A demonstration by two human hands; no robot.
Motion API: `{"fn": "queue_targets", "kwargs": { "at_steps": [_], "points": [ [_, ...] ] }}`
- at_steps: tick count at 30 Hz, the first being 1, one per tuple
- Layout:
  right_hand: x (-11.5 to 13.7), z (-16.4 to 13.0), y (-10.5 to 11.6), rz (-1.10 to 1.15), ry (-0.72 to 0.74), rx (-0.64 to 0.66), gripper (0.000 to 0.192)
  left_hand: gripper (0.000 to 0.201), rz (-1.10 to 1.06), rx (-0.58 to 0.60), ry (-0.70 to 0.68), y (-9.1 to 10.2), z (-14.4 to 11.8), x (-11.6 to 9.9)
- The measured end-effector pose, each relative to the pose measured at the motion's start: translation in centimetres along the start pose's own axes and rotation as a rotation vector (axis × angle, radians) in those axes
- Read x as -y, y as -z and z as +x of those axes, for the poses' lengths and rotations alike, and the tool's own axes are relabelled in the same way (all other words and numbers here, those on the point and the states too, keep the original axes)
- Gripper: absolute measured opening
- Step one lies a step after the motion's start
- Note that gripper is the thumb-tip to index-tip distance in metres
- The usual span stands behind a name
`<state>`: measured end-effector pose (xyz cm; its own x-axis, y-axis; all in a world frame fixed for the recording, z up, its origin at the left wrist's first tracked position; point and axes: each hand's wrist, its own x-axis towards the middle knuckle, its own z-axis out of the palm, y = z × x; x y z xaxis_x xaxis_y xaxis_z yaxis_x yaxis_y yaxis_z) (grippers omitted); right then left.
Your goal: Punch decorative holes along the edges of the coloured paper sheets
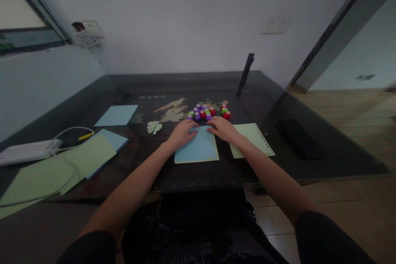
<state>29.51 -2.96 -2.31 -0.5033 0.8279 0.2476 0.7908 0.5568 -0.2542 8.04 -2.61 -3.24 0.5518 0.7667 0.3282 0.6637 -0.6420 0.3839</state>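
Observation:
A stack of light blue and pale yellow sheets of paper (198,148) lies flat on the dark table in front of me. My left hand (183,133) rests over its far left corner, thumb on the blue sheet and fingers stretched toward the far edge. Over the far right corner is my right hand (225,129), posed much the same, thumb and fingers apart. Just beyond my fingertips sits a cluster of small red, purple and green pieces with white, eye-like tops (202,112). Partly under my right forearm lies a pale green sheet with punched holes (252,138).
A heap of small pale pieces (154,127) lies left of my hands. Farther left are a blue sheet (119,115), green paper (89,154) and a white power strip (27,152) with cables. A black upright object (245,75) stands at the back; a dark flat item (300,138) lies right.

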Motion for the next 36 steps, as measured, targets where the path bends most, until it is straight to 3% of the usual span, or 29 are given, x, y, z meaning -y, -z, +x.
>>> {"fn": "queue_targets", "kwargs": {
  "at_steps": [8, 16, 26, 36],
  "points": [
    [-0.4, -0.2, -0.4, -0.085, -0.009, 0.031, 0.046, 0.036, 0.123, 0.050, 0.018, 0.0, -0.3, -0.1],
    [-0.4, -0.2, -0.7, -0.093, -0.009, 0.054, 0.040, 0.043, 0.151, 0.100, 0.065, 0.1, -0.1, -0.4],
    [0.6, -0.3, 0.0, -0.066, -0.048, 0.016, 0.030, 0.039, 0.076, 0.070, 0.060, 0.0, 0.0, -0.2],
    [0.4, -0.1, -0.3, 0.143, -0.129, -0.072, 0.010, 0.035, 0.069, 0.034, 0.042, 0.0, -0.1, -0.4]
  ]
}}
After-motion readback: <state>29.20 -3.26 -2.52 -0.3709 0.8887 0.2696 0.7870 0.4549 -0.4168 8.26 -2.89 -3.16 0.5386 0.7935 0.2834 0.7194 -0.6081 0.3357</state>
